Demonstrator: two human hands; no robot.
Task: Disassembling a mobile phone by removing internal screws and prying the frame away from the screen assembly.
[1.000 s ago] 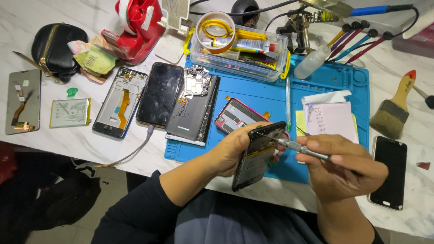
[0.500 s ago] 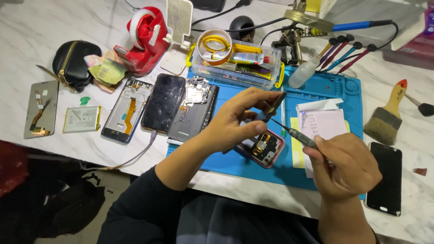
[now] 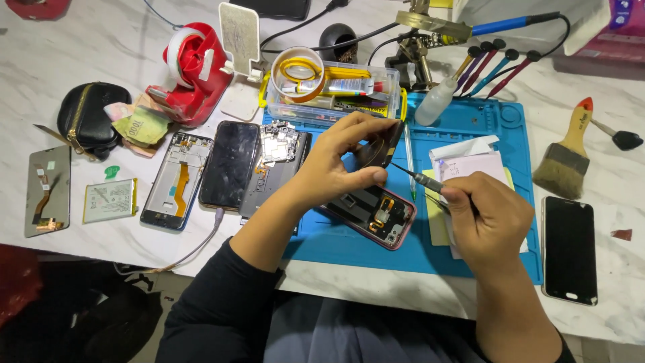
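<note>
both hands busy: left hand (image 3: 336, 165) grip pinches dark panel (image 3: 377, 151); right hand (image 3: 485, 218) grip holds tweezers (image 3: 420, 179).

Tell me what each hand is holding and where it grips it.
Left hand pinches a thin dark part by its edges, above the opened phone. Right hand grips a pointed metal tool at its rear, tip toward that part.

- On the surface (image 3: 80, 40), a work mat (image 3: 484, 255) lies right of centre.
- An opened phone (image 3: 373, 214) lies on the mat, under the left hand (image 3: 336, 165).
- Right of the mat: a brush (image 3: 568, 151), with a phone (image 3: 570, 249) nearer the person.
- Left of the mat: a row of phone parts (image 3: 228, 165).
- Behind the mat: a parts box (image 3: 336, 94).
</note>
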